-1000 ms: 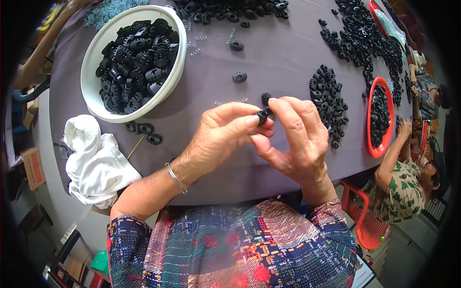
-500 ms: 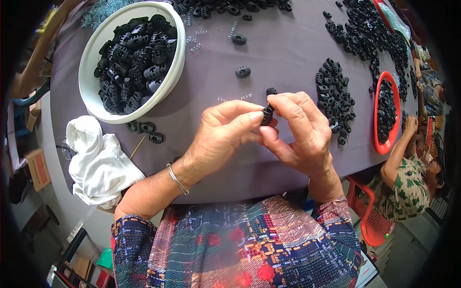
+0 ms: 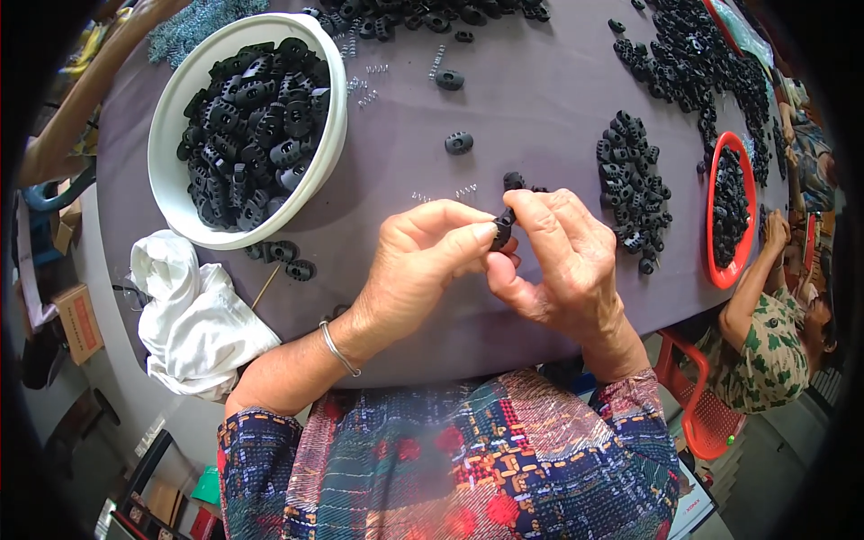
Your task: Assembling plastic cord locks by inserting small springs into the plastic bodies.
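Above the table's near part, my left hand (image 3: 409, 256) pinches the body of a small black plastic cord lock (image 3: 501, 234) between thumb and fingers. My right hand (image 3: 567, 261) meets it from the other side. Its index fingertip presses on a narrow black piece (image 3: 509, 215) at the top of the cord lock, with the thumb lower down beside the body. The fingers partly hide how the pieces fit together. Just beyond the fingertips lies another black part (image 3: 513, 180), and a thin metal spring (image 3: 465, 191) rests near it on the cloth.
A white bowl (image 3: 337, 148) full of black cord locks stands at left, above a white cloth (image 3: 202, 315). Piles of black parts (image 3: 633, 189) lie right and far. A red basket (image 3: 715, 211) stands at right, near a co-worker's arm (image 3: 756, 274).
The whole view has shifted slightly, so the table's things appear a little lower and to the right. Both hands stay together at the cord lock, with only small finger movement.
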Demonstrator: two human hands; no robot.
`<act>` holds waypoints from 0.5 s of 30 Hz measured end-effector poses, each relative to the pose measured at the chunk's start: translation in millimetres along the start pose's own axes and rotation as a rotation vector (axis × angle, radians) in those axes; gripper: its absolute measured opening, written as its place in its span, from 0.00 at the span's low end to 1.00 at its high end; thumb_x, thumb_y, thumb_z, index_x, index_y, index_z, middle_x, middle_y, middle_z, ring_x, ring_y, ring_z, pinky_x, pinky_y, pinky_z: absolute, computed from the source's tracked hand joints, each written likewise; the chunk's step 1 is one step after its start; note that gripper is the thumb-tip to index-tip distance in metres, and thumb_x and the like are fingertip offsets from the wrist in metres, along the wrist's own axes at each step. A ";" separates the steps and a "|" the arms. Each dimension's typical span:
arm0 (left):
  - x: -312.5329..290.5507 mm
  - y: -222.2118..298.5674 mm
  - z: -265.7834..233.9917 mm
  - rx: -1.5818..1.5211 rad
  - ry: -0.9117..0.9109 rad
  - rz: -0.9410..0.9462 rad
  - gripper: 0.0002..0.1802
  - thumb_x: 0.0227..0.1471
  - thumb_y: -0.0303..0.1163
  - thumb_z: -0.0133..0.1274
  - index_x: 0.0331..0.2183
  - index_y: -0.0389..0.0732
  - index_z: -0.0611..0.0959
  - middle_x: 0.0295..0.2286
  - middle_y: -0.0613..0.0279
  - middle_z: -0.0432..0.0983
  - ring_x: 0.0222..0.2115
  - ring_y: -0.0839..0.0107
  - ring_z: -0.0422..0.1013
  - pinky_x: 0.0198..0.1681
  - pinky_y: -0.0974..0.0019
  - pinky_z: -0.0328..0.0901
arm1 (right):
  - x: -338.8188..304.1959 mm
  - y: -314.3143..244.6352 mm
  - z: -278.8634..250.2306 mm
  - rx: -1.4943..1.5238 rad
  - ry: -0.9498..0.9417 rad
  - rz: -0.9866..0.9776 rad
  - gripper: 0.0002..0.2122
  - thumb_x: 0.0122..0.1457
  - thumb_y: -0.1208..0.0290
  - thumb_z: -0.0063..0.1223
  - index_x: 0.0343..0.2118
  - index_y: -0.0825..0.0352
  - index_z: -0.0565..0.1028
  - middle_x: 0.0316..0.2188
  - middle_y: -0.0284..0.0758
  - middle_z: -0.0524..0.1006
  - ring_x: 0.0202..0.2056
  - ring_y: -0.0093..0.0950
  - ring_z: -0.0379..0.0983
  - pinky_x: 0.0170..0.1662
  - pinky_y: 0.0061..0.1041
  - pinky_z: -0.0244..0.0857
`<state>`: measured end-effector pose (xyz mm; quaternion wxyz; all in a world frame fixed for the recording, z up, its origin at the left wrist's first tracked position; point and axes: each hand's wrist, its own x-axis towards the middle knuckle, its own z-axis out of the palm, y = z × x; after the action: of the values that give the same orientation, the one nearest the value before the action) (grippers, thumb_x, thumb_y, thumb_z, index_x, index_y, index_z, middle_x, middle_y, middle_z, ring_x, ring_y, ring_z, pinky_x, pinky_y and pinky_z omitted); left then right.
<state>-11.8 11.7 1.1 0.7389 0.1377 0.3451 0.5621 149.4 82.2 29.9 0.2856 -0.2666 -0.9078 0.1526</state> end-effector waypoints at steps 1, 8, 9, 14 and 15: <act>1.1 1.4 -1.0 0.017 -0.008 -0.006 0.08 0.55 0.26 0.53 0.35 0.32 0.80 0.32 0.57 0.78 0.34 0.72 0.75 0.38 0.69 0.72 | 0.6 -0.5 -0.5 -0.006 -0.017 0.002 0.19 0.43 0.69 0.61 0.38 0.74 0.72 0.26 0.39 0.73 0.26 0.36 0.71 0.28 0.30 0.69; 2.2 1.9 -0.9 0.058 -0.016 -0.001 0.06 0.55 0.27 0.53 0.34 0.33 0.81 0.31 0.59 0.78 0.33 0.75 0.75 0.36 0.70 0.72 | 0.2 -2.4 -2.3 0.016 -0.070 0.060 0.19 0.42 0.70 0.61 0.38 0.74 0.71 0.27 0.40 0.73 0.27 0.37 0.71 0.28 0.32 0.69; 2.1 2.0 -0.8 0.058 -0.015 -0.002 0.06 0.55 0.27 0.53 0.34 0.33 0.81 0.31 0.59 0.78 0.33 0.75 0.75 0.36 0.70 0.72 | -0.4 -2.9 -2.1 0.017 -0.071 0.061 0.19 0.42 0.70 0.61 0.38 0.74 0.71 0.27 0.40 0.73 0.27 0.37 0.71 0.28 0.32 0.69; 1.4 3.0 -2.3 0.087 -0.013 -0.008 0.06 0.55 0.26 0.54 0.33 0.34 0.81 0.31 0.61 0.78 0.33 0.75 0.74 0.36 0.71 0.72 | -2.4 -3.3 -1.9 0.012 -0.092 0.024 0.19 0.43 0.73 0.59 0.38 0.76 0.70 0.25 0.41 0.71 0.26 0.37 0.70 0.27 0.31 0.67; 0.8 3.6 -2.4 0.086 -0.013 -0.011 0.06 0.55 0.26 0.54 0.33 0.34 0.81 0.31 0.61 0.78 0.33 0.75 0.74 0.36 0.71 0.72 | -2.3 -3.6 -2.5 0.012 -0.093 0.027 0.19 0.43 0.73 0.59 0.38 0.76 0.70 0.25 0.41 0.71 0.26 0.37 0.70 0.27 0.31 0.67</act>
<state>-15.9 13.2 1.2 0.7377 0.1709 0.3648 0.5418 151.1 78.2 32.4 0.2425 -0.2699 -0.9154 0.1742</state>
